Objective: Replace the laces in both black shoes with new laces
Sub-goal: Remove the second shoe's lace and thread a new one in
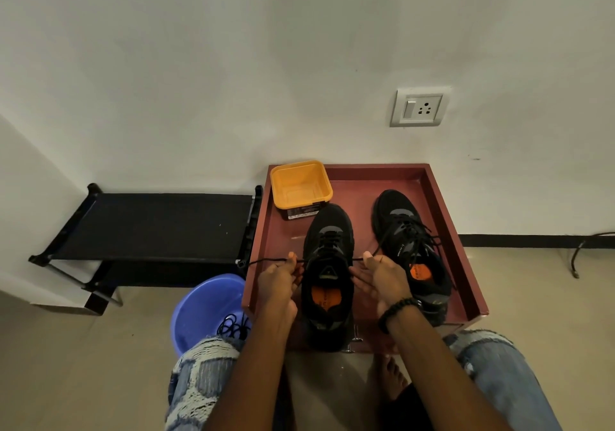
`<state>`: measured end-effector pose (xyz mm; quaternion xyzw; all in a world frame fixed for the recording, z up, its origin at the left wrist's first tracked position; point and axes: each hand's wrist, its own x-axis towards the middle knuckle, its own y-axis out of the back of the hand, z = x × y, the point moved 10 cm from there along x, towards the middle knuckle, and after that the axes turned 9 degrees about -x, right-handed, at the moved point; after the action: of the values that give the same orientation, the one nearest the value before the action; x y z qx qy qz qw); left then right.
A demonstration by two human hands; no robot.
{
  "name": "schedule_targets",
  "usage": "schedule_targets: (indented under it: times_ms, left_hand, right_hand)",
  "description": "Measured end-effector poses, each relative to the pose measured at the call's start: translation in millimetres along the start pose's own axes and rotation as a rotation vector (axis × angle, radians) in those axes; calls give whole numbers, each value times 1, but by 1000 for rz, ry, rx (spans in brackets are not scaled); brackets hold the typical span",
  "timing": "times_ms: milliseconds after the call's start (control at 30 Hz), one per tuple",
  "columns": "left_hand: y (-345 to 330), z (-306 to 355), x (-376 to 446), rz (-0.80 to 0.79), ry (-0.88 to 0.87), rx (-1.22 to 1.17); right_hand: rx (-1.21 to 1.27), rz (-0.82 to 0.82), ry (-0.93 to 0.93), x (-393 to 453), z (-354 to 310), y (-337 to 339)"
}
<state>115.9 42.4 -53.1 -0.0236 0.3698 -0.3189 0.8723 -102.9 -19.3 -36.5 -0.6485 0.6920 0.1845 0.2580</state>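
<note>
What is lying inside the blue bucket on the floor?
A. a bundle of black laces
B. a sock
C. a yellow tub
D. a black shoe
A: a tangle of black laces lies in the blue bucket, while the yellow tub and both black shoes sit on the red tray.

White wall (233,64), wall socket (420,107), beige floor (66,364), possibly folding black bench (156,224)
</note>
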Motion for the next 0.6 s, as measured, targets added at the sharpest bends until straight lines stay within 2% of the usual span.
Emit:
schedule_targets:
  times_ms: [200, 333, 400, 433, 500, 567, 600]
  left_hand:
    - [-4, 1, -1, -31, -36, 40]
    - [-17, 43, -5, -167, -268, 210]
    - [-36, 65, -8, -277, -315, 260]
    - [-49, 74, -8, -331, -336, 358]
    - [-86, 79, -15, -483, -403, 733]
    - [-129, 71, -35, -732, -484, 1108]
    - [-146, 64, -50, -869, -512, 1216]
  right_hand:
    - [7, 18, 9, 2, 3, 3]
    - [-275, 107, 240, 4, -32, 18]
    - [-374, 99, 364, 2, -65, 15]
    - [-476, 81, 461, 0, -86, 8]
    - [-746, -12, 673, -10, -121, -22]
    - [-972, -120, 843, -23, -141, -57]
    - [-1034, -165, 900, -29, -148, -70]
